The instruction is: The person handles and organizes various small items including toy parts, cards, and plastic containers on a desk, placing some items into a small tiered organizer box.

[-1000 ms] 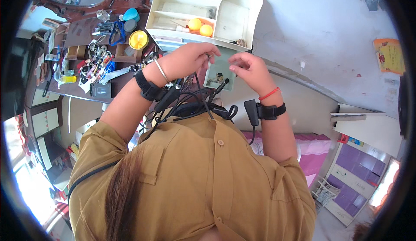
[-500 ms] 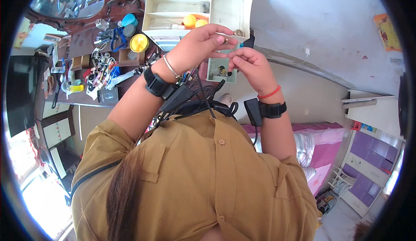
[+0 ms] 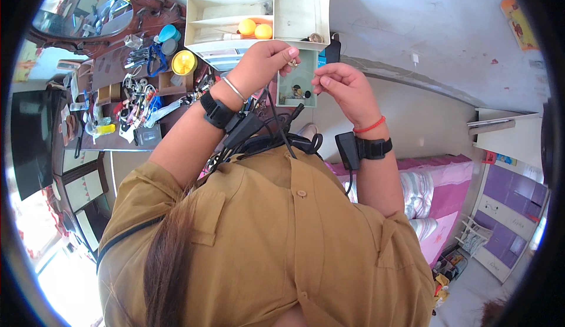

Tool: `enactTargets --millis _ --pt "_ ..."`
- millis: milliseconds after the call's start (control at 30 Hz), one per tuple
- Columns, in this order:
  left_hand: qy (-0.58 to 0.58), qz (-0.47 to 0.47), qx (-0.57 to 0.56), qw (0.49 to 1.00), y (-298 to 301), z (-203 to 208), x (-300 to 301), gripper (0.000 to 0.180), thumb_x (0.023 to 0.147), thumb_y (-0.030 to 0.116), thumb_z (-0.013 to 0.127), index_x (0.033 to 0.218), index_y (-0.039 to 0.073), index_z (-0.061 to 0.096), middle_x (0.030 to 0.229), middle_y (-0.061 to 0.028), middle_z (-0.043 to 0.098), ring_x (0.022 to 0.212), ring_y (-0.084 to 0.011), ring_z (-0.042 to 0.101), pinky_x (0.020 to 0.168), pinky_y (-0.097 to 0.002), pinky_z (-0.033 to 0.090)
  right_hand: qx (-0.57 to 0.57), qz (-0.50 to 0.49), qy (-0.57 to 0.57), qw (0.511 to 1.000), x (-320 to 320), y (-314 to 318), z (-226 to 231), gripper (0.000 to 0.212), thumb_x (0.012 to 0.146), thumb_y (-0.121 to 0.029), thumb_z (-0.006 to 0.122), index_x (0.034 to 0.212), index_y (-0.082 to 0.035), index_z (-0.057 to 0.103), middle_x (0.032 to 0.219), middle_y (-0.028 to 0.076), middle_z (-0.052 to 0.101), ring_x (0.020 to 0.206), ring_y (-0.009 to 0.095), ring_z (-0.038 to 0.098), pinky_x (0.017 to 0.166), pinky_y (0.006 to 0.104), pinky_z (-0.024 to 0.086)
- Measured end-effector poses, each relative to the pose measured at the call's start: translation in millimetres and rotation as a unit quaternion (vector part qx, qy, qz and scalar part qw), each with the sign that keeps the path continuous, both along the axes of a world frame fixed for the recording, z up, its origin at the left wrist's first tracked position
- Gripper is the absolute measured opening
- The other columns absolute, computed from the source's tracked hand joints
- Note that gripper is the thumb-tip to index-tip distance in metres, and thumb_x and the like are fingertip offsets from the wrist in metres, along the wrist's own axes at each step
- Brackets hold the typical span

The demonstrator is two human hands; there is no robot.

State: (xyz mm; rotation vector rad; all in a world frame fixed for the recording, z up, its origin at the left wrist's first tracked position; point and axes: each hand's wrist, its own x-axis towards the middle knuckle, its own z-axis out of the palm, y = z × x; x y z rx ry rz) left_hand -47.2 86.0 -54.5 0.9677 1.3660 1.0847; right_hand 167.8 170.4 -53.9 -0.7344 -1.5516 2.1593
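No word or number reads clearly enough to make out. On the right, a purple-and-white drawer unit (image 3: 506, 220) carries dark, slanting, cursive-looking lettering (image 3: 491, 259) on its lower white band (image 3: 485, 265); it is small and bent by the lens. The white band above (image 3: 500, 208) bears more dark marks, among them a small motif at its left part, too small to tell as letters or drawing. At the far right, a yellow-orange sheet (image 3: 520, 24) on the pale wall (image 3: 424, 21) shows reddish printed shapes, and whether any of them are writing cannot be told.
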Motion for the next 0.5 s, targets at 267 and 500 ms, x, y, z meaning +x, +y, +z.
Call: enactTargets --millis 267,500 --pt "-0.030 -0.012 -0.022 0.999 -6.2 -13.2 -4.4 0.028 0.096 0.024 0.054 0.107 0.001 0.065 0.083 0.0008 0.063 0.069 -0.0053 0.050 0.061 -0.0205 0.045 0.037 -0.011 -0.088 0.995 -0.4 -0.2 -10.1 0.015 0.089 -0.004 0.058 0.102 0.000 0.063 0.092 0.008 0.068 0.075 0.013 0.063 0.069 0.0248 0.050" --pt "-0.031 -0.032 -0.028 0.999 -11.2 -24.8 -7.2 0.024 0.093 0.019 0.059 0.107 0.000 0.066 0.091 -0.0015 0.066 0.066 -0.0053 0.052 0.055 -0.0204 0.044 0.068 -0.041 -0.096 0.992 -2.5 4.4 -33.1 0.012 0.087 -0.004 0.061 0.098 0.000 0.063 0.087 0.006 0.067 0.073 0.011 0.061 0.065 0.0245 0.049"
